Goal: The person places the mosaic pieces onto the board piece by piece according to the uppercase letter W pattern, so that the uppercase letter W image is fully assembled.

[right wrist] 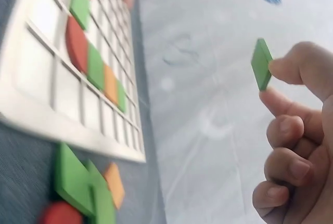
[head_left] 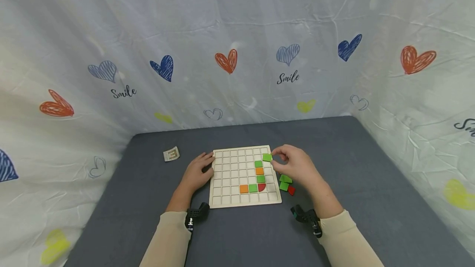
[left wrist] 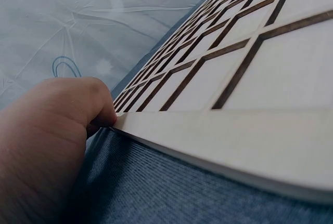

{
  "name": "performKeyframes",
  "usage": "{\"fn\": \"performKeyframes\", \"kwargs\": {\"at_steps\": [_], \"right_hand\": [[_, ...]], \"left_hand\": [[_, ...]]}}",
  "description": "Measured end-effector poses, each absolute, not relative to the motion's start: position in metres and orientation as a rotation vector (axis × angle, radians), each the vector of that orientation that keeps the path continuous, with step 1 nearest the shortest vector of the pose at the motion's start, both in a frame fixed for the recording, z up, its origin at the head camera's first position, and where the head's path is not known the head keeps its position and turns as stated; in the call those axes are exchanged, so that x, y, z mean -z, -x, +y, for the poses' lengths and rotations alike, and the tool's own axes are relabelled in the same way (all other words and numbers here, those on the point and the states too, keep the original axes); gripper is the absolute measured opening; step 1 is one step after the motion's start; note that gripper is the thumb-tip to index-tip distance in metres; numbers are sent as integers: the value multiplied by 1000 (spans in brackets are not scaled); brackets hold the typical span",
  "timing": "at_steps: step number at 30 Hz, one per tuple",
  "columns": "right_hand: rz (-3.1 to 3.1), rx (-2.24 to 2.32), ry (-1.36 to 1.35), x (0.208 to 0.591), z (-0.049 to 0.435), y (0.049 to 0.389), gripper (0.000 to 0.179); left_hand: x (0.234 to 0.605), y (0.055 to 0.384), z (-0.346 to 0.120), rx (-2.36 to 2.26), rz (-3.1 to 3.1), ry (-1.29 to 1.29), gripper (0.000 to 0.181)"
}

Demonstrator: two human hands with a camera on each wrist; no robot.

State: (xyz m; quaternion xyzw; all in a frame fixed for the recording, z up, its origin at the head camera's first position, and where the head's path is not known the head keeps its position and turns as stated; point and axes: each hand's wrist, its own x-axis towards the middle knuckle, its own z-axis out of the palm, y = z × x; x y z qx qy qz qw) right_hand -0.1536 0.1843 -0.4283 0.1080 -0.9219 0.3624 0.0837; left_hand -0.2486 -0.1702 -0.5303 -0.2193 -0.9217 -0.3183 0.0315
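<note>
A green tile (head_left: pixel 267 157) sits right of centre in the head view, pinched between the thumb and a finger of the right hand (head_left: pixel 295 165), above the upper right of a gridded board (head_left: pixel 224 175). Green, orange and red pieces (head_left: pixel 261 179) form a bent row toward the board's lower right. The left hand (head_left: pixel 198 172) rests loosely spread against its left edge. Loose pieces (head_left: pixel 285 179) lie just right of the board, a paper scrap (head_left: pixel 171 154) at centre left, all on a dark table (head_left: pixel 241 234).

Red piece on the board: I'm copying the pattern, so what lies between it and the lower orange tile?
A green tile lies between them, in the head view.
</note>
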Motion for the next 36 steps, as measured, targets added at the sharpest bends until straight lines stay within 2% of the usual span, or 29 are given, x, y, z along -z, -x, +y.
{"fn": "performKeyframes", "kwargs": {"at_steps": [14,27,36], "right_hand": [[-2790,-963,-383,452,145,155,25],[-2941,-717,-496,469,131,162,22],[-2963,-768,-539,472,121,165,21]], "left_hand": [[528,249,-168,982,-2838,666,50],[527,249,-168,988,-2865,648,50],[529,249,-169,975,-2846,667,51]]}}
